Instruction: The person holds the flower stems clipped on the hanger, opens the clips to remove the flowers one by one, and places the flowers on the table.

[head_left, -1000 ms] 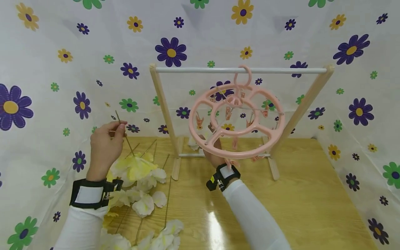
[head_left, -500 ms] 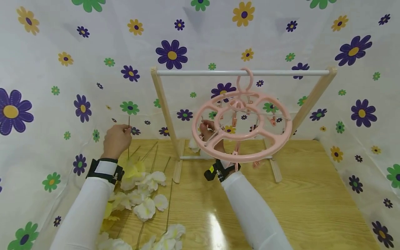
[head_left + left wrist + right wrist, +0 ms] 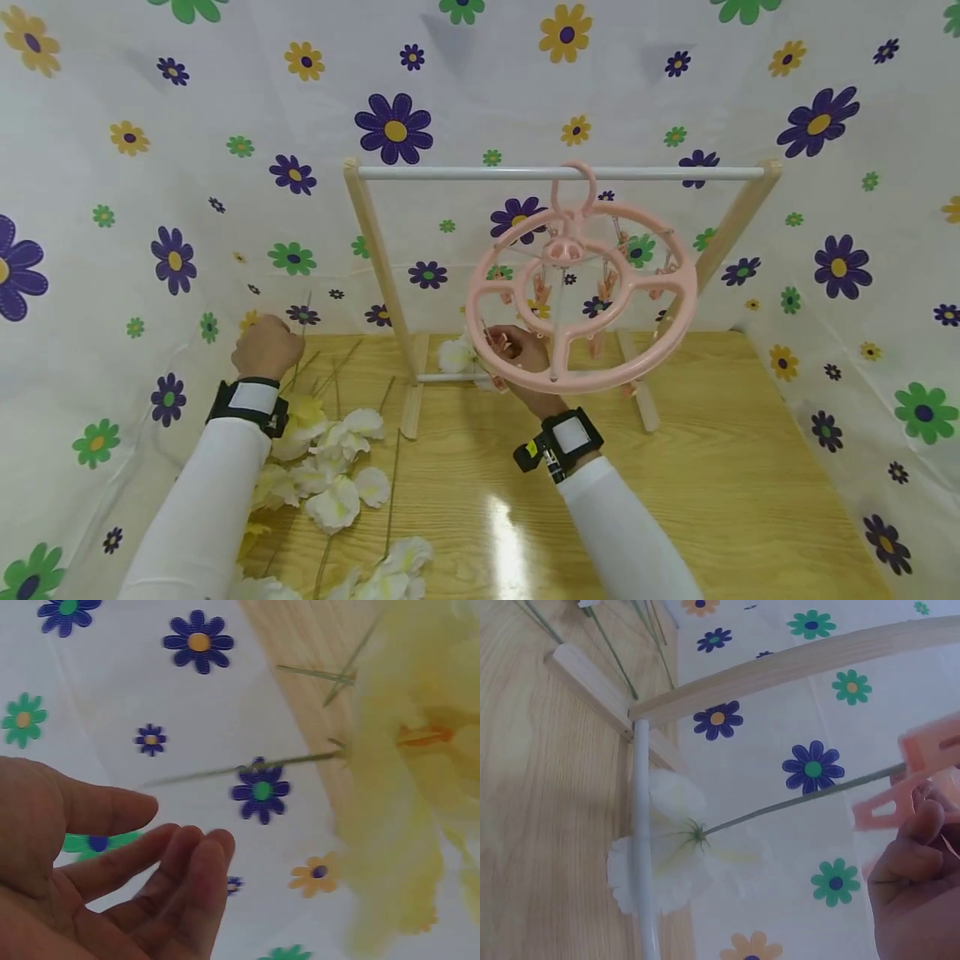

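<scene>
My left hand (image 3: 266, 346) is at the left above the table, beside the upright stem of a yellow artificial flower (image 3: 405, 787). In the left wrist view its thumb and fingers are parted, and the thin stem (image 3: 285, 761) passes just beyond the thumb. My right hand (image 3: 525, 350) is under the left front of a pink round clip hanger (image 3: 573, 387). Its curled fingers pinch a pink clothespin (image 3: 885, 810), partly cut off by the right wrist view's edge. From that clothespin a white artificial flower (image 3: 679, 862) hangs head down by its stem.
The hanger hooks over the white bar (image 3: 465, 173) of a wooden stand (image 3: 375, 242). More pink clothespins (image 3: 542, 290) dangle from it. Several white and yellow flowers (image 3: 333, 500) lie at the table's left. Flower-print cloth (image 3: 465, 83) walls the back and sides.
My left thumb and finger pinched the stem earlier; now the fingers are off it and the hand is lower. The hanger has turned, and my right hand has shifted to a clothespin.
</scene>
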`<state>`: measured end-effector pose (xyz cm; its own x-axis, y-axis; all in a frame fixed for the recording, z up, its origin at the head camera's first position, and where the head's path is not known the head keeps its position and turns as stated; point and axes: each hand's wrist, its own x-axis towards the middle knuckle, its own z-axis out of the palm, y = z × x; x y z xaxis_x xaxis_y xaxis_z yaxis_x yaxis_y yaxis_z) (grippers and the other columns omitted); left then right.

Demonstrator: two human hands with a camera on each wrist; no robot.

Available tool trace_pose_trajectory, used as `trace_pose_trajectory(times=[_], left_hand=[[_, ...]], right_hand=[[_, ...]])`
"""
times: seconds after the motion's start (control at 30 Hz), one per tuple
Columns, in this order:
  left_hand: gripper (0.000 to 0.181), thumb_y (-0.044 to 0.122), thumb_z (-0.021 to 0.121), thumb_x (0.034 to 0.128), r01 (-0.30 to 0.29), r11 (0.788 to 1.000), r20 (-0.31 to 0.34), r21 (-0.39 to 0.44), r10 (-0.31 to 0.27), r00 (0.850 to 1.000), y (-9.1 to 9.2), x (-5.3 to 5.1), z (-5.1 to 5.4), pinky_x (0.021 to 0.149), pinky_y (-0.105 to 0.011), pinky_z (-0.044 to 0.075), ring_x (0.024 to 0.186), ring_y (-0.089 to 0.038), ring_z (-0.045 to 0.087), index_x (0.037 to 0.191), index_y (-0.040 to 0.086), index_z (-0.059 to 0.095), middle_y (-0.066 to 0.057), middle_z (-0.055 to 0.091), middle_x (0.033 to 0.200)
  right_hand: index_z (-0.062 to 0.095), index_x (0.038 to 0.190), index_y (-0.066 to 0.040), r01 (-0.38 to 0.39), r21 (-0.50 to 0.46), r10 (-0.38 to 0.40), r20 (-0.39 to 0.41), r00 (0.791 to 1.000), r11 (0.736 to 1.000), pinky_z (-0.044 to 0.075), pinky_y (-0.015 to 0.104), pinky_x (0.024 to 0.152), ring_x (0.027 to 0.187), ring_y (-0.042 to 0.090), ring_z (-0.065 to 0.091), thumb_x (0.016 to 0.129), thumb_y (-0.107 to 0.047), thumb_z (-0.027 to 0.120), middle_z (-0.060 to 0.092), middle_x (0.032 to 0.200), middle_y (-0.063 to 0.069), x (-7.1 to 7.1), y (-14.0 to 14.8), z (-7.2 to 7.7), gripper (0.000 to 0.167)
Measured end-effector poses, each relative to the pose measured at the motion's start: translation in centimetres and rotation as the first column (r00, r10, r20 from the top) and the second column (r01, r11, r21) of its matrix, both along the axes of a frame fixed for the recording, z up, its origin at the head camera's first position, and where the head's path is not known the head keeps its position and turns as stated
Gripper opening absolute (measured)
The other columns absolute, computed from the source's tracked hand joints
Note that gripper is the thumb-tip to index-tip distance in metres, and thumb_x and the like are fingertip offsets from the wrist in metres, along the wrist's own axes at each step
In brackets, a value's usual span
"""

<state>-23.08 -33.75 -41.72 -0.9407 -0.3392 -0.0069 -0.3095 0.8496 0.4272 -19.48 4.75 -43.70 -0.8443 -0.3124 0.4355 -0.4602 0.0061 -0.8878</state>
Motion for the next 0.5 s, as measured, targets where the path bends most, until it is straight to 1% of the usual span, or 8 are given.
trace_pose_trajectory(times=[0.07,0.1,0.13,0.2,0.27,0.33,0.4,0.5], left_hand=[[0.024,0.011,0.049,0.0913,0.002,1.000,-0.034,-0.014,-0.002,0.999,0.8,0.8,0.7,0.059,-0.053,0.048,0.070,-0.037,0.057,0.087,-0.004,0.067,-0.022,0.063,0.081],[0.028,0.013,0.049,0.0926,0.019,1.000,-0.066,-0.016,-0.020,0.998,1.5,1.3,1.1,0.060,-0.054,0.050,0.074,-0.040,0.060,0.096,-0.007,0.069,-0.026,0.066,0.089],[0.032,0.014,0.050,0.0944,0.039,0.999,-0.105,-0.013,-0.041,0.994,2.3,2.0,1.6,0.060,-0.055,0.051,0.078,-0.042,0.062,0.106,-0.008,0.070,-0.029,0.067,0.098],[0.037,0.015,0.052,0.0964,0.105,0.994,-0.186,-0.023,-0.108,0.977,4.4,3.4,2.5,0.061,-0.055,0.053,0.083,-0.043,0.066,0.119,-0.009,0.068,-0.029,0.069,0.108],[0.034,0.015,0.056,0.0970,0.190,0.981,-0.241,-0.023,-0.190,0.952,6.7,4.9,3.3,0.057,-0.047,0.052,0.080,-0.038,0.067,0.117,-0.007,0.071,-0.025,0.071,0.103],[0.030,0.015,0.059,0.0969,0.284,0.959,-0.273,-0.004,-0.274,0.922,9.3,6.2,3.5,0.058,-0.042,0.051,0.078,-0.033,0.067,0.116,-0.005,0.072,-0.020,0.072,0.096],[0.027,0.014,0.062,0.0963,0.377,0.926,-0.271,0.026,-0.357,0.894,11.7,7.2,3.3,0.061,-0.039,0.051,0.078,-0.029,0.067,0.114,-0.003,0.073,-0.016,0.072,0.094],[0.024,0.014,0.067,0.0949,0.479,0.874,-0.253,0.082,-0.447,0.858,15.3,7.8,1.9,0.065,-0.038,0.053,0.080,-0.025,0.068,0.112,-0.001,0.074,-0.013,0.072,0.092]], right_hand=[[0.054,0.128,0.022,-0.009,-0.008,0.009,0.032,0.999,1.000,0.043,0.025,0.065,0.068,0.015,0.050,0.098,0.008,0.053,0.058,0.102,0.035,0.4,0.3,0.2,0.033],[0.055,0.129,0.020,-0.006,-0.011,0.006,0.040,0.999,1.000,0.043,0.025,0.065,0.069,0.015,0.050,0.099,0.007,0.054,0.059,0.102,0.033,0.3,0.5,-0.3,0.033],[0.054,0.130,0.020,0.005,0.008,-0.006,0.043,0.999,1.000,0.043,0.024,0.069,0.073,0.017,0.051,0.098,0.008,0.053,0.058,0.106,0.034,0.8,0.8,0.2,0.035],[0.051,0.133,0.021,-0.028,-0.030,0.031,0.092,0.995,0.999,0.044,0.022,0.065,0.073,0.015,0.051,0.099,0.008,0.051,0.057,0.102,0.031,1.2,1.5,0.1,0.037],[0.051,0.135,0.019,-0.055,-0.067,0.064,0.144,0.988,0.996,0.044,0.022,0.062,0.074,0.015,0.051,0.100,0.005,0.049,0.058,0.098,0.023,1.5,2.2,-0.1,0.038],[0.049,0.136,0.019,-0.083,-0.098,0.100,0.181,0.978,0.992,0.045,0.022,0.062,0.076,0.014,0.053,0.100,0.003,0.048,0.059,0.098,0.016,2.0,2.7,0.2,0.039],[0.048,0.139,0.017,-0.109,-0.147,0.142,0.241,0.960,0.983,0.043,0.021,0.056,0.068,0.009,0.051,0.102,-0.002,0.049,0.064,0.095,0.008,2.0,3.2,-0.3,0.041],[0.047,0.140,0.016,-0.154,-0.242,0.217,0.260,0.941,0.958,0.037,0.018,0.050,0.056,0.003,0.045,0.105,-0.013,0.052,0.065,0.085,-0.002,2.1,4.0,-1.2,0.046]])
